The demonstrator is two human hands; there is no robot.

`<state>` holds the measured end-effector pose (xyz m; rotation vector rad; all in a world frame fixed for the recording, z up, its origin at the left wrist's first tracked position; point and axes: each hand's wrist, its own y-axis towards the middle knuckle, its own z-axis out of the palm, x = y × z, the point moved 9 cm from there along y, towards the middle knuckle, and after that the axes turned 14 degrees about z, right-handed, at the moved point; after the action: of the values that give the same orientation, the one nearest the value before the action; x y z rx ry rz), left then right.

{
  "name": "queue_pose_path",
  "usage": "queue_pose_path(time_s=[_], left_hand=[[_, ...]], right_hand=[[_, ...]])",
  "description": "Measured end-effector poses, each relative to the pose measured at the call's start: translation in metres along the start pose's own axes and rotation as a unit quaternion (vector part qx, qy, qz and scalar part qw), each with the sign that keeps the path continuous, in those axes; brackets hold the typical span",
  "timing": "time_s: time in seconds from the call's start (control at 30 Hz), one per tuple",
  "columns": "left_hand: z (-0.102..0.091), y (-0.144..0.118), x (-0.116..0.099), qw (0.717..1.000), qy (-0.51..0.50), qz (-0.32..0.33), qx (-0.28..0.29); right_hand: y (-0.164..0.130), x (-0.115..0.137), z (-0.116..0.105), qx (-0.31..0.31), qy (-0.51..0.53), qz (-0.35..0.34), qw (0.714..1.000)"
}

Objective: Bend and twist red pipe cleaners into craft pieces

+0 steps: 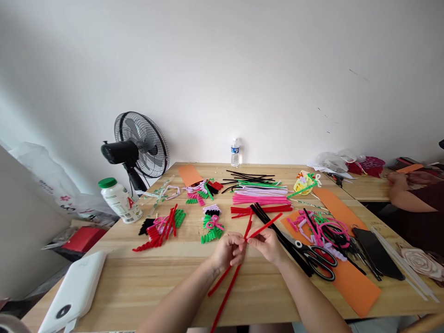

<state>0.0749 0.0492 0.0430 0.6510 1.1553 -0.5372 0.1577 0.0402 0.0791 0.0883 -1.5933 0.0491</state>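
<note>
Two red pipe cleaners (227,296) cross each other between my hands, with short ends pointing up and long ends trailing down over the table's front. My left hand (228,251) has its fingers closed around them near the crossing. Thumb and finger of my right hand (266,246) pinch the red strand that slants up to the right. Just beyond my hands lies a bundle of red pipe cleaners (263,210). Black pipe cleaners (286,238) run past my right hand toward scissors (317,260). A green, black and lilac coiled piece with a pink bow (212,224) lies left of my hands.
Pink (260,199), lilac and green pipe cleaners lie in rows farther back. Orange sheets (357,284), a black phone (378,253) and coiled scraps cover the right. At left are a white bottle (120,201), a white power bank (74,291) and a fan (140,143). Another person's arm (404,192) is far right.
</note>
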Motion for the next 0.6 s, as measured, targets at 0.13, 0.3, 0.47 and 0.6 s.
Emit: queue_pose_path(time_s=[0.13, 0.3, 0.47, 0.6], left_hand=[[-0.004, -0.001, -0.006, 0.996, 0.086, 0.006, -0.004], [-0.002, -0.009, -0.059, 0.833, 0.496, 0.245, -0.031], [-0.005, -0.007, -0.054, 0.854, 0.477, 0.209, -0.029], [-0.02, -0.003, -0.011, 0.98, 0.197, -0.018, -0.033]], right_hand=[[0.002, -0.007, -0.002, -0.012, 0.017, 0.025, 0.999], [0.012, -0.035, 0.001, 0.007, 0.085, 0.133, 0.988], [0.009, -0.024, 0.002, 0.012, 0.016, 0.099, 0.995], [-0.002, 0.01, 0.002, -0.014, -0.135, -0.032, 0.99]])
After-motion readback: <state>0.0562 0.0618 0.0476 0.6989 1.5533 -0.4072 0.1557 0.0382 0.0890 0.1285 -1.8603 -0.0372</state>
